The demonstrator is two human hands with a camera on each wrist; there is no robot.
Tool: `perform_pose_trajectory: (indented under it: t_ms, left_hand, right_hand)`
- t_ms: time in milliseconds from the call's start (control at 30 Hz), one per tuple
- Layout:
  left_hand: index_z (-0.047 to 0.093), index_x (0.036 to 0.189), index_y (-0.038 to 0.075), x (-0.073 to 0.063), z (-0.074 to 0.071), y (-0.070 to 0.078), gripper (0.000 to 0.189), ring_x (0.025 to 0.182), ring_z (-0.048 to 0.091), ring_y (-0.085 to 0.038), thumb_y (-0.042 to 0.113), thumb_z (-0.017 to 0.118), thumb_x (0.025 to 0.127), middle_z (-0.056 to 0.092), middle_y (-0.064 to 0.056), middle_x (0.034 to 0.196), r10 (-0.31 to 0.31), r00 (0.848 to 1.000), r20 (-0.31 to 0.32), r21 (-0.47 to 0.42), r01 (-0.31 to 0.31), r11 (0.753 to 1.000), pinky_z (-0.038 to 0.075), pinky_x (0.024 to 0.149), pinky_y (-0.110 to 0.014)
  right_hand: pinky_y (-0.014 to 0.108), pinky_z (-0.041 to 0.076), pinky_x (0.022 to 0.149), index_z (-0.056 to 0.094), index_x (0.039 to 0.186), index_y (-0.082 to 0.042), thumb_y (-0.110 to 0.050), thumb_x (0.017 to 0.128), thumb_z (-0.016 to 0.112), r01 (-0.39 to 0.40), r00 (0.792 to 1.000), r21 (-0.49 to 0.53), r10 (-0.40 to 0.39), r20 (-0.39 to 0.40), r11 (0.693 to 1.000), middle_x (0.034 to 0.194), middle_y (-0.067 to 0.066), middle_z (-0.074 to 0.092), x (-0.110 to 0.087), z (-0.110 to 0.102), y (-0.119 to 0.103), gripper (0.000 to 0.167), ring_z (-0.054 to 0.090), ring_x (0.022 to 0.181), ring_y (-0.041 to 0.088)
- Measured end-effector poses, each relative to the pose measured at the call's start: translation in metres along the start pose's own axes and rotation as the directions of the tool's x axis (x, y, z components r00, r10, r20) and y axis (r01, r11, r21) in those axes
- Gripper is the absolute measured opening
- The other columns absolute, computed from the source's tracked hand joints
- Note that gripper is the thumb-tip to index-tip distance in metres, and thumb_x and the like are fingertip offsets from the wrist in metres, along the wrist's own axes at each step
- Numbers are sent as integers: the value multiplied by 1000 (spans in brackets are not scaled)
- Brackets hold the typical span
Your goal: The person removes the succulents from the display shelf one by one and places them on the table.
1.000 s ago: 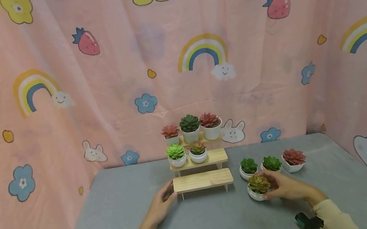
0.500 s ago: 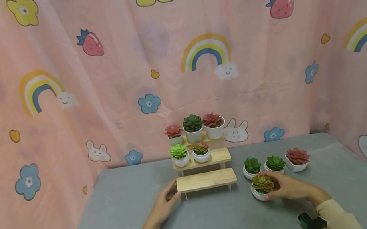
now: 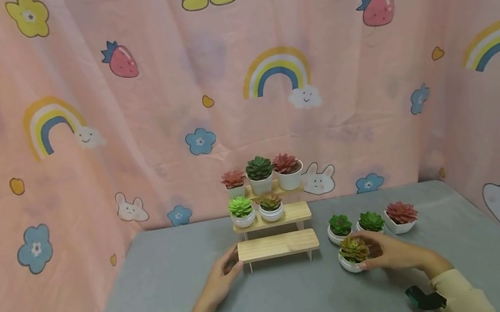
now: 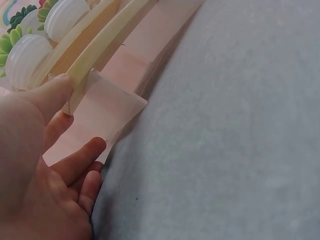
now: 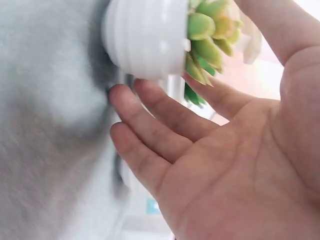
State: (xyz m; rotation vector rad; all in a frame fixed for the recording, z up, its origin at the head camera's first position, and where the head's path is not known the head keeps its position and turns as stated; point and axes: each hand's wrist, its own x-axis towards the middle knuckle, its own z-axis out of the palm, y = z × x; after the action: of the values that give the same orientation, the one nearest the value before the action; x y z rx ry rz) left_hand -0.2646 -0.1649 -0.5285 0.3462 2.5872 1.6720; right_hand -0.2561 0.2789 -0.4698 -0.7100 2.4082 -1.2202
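In the head view my left hand [image 3: 217, 282] holds the left end of the tiered wooden stand's [image 3: 277, 246] lowest step. The thumb and index finger are at that board's end in the left wrist view, the other fingers by the clear leg [image 4: 112, 102]. My right hand [image 3: 392, 252] is around a small potted succulent [image 3: 354, 253] with yellow-green leaves and a white ribbed pot [image 5: 145, 37]. Thumb and index finger are on either side of it, and the pot appears to be on the table. Part of the pot's far side is hidden by the fingers.
On the stand's top tier are a dark green succulent [image 3: 259, 170] and two red ones. The middle tier bears a bright green succulent [image 3: 241, 210] and a brownish one [image 3: 270, 205]. Behind my right hand are two green succulents and a red succulent [image 3: 401, 214] on the grey table [image 3: 159, 265].
The view shifts slightly with the head. Both hands keep their places at the stand and the potted succulent, with no other visible change.
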Motion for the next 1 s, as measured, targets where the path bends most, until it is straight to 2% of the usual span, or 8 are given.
perform_pose_trajectory:
  t_ms: [233, 367, 500, 700, 833, 1000]
  left_hand:
    - [41, 155, 9, 0, 0, -2, 60, 140, 48, -38, 34, 59, 103, 53, -17, 150, 7, 1000, -14, -6, -7, 1000, 43, 106, -49]
    - [40, 155, 8, 1, 0, -4, 60, 139, 48, -38, 33, 58, 104, 53, -18, 150, 15, 1000, 4, 1, -15, 1000, 43, 108, -53]
    - [39, 156, 9, 3, 3, -4, 60, 140, 48, -37, 32, 58, 103, 53, -17, 151, 13, 1000, 10, -42, -12, 999, 40, 111, -56]
    - [40, 156, 11, 3, 0, -3, 59, 141, 48, -35, 31, 58, 103, 53, -15, 151, 4, 1000, 11, -37, -3, 999, 40, 112, -57]
    - [40, 156, 10, 3, 2, -1, 59, 140, 48, -36, 30, 59, 103, 53, -16, 151, 3, 1000, 3, -47, -3, 999, 40, 111, -57]
    - [41, 155, 9, 2, 4, -2, 58, 139, 50, -36, 29, 59, 103, 55, -15, 149, 0, 1000, -9, -40, -1, 999, 43, 109, -53]
  right_hand:
    - [63, 47, 101, 34, 149, 7, -22, 96, 70, -1, 1000, -6, 0, -31, 1000, 146, 38, 42, -8, -6, -9, 70, 50, 128, 55]
    - [60, 50, 99, 36, 149, 7, -24, 96, 70, -14, 997, -44, 11, -79, 999, 140, 36, 49, -11, -8, -12, 70, 55, 124, 52]
    - [56, 53, 95, 38, 148, 6, -23, 97, 69, -2, 991, -65, -7, -133, 998, 136, 35, 52, -13, -10, -15, 66, 59, 120, 48]
    - [43, 56, 88, 40, 147, 6, -21, 99, 67, -5, 981, -64, -8, -192, 998, 137, 34, 53, -10, -11, -20, 62, 62, 116, 42]
    - [40, 55, 85, 45, 144, 4, -21, 99, 67, -5, 966, -100, -21, -256, 995, 135, 31, 57, -10, -11, -22, 57, 64, 112, 38]
    - [37, 55, 86, 49, 142, 2, -20, 99, 66, 16, 942, -141, -62, -329, 990, 136, 30, 59, -10, -11, -28, 51, 65, 113, 39]
